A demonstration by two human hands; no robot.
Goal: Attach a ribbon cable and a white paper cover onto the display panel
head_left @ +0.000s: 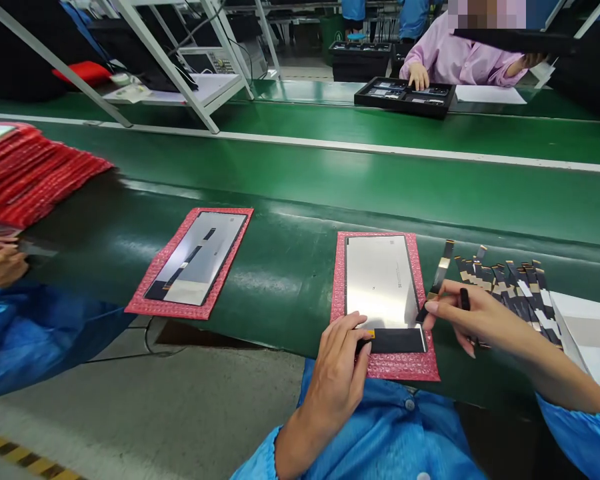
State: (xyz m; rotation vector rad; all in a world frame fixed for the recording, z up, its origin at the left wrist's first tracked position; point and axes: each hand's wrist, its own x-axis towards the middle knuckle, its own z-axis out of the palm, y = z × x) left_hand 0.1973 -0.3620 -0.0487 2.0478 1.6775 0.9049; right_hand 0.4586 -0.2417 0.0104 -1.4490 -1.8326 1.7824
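Observation:
A silver display panel lies on a pink bubble-wrap sheet at the near edge of the green conveyor belt. My left hand rests on the panel's lower left corner, thumb against its black bottom strip. My right hand pinches a thin flex cable between thumb and forefinger, its lower end at the panel's bottom right corner. A row of several more flex cables lies fanned out just right of that hand.
A second panel on pink wrap lies further left on the belt. A stack of red sheets sits at far left, beside a co-worker's hand and blue sleeve. Across the belt, a person in pink handles a black tray. White frame legs stand behind.

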